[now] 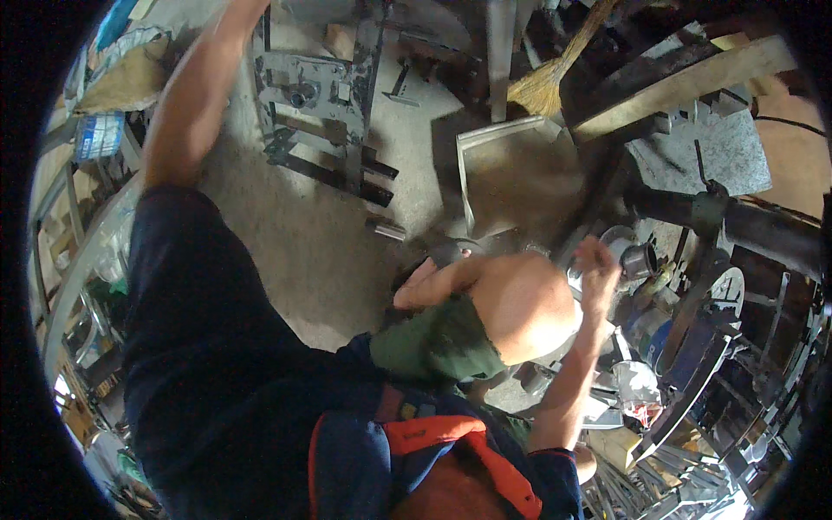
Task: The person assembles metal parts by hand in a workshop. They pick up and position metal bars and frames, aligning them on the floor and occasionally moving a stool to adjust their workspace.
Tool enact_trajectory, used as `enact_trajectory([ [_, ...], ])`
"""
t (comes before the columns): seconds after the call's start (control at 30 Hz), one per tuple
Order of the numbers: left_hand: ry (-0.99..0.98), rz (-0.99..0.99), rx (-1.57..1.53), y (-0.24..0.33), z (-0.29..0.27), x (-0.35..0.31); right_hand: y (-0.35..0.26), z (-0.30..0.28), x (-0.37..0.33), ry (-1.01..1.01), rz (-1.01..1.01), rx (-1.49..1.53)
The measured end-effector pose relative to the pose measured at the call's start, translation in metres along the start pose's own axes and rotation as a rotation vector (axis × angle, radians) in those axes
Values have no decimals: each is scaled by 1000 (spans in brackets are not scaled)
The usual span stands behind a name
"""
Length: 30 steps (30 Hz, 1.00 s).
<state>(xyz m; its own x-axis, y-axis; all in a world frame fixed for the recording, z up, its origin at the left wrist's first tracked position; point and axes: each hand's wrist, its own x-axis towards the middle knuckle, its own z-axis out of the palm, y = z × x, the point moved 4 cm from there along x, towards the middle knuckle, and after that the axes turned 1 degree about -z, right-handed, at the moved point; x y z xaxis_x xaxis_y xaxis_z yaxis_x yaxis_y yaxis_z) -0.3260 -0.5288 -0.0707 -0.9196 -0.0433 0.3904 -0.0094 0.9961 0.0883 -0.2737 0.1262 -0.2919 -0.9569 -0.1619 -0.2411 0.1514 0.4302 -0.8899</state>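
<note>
My left arm [195, 108] stretches up past the upper left edge, and its hand lies outside the picture. Below and right of the middle, my right hand [598, 264] is raised beside my bare knee [524, 308]. Its fingers look bent but are blurred, so I cannot make out whether they hold anything. Close to that hand are a dark metal cup-like part [640, 260] and a pale round disc behind it. A dark and grey metal frame [316, 100] is on the concrete floor, nearest to my left forearm.
A shallow square metal tray [520, 173] is on the floor, with a straw broom [546, 87] behind it. A wooden plank [685, 87] slants across the upper right. A thick dark pipe [754, 227] and crowded metal scrap fill the right. A short metal piece [387, 230] lies mid-floor.
</note>
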Motion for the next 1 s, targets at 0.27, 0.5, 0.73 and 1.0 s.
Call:
enact_trajectory([
  [0.27, -208, -730, -416, 197, 219, -191, 75, 17, -143, -13, 228, -119],
  [0.5, -500, -1106, -25, 71, 353, -227, 84, 16, -215, -136, 293, -372],
  [0.73, -731, -1041, -106, 170, 363, -185, 113, -15, -258, 48, 506, -260],
  [1.0, -1060, -998, -177, 232, 388, -243, 111, -8, -243, 14, 378, -344],
])
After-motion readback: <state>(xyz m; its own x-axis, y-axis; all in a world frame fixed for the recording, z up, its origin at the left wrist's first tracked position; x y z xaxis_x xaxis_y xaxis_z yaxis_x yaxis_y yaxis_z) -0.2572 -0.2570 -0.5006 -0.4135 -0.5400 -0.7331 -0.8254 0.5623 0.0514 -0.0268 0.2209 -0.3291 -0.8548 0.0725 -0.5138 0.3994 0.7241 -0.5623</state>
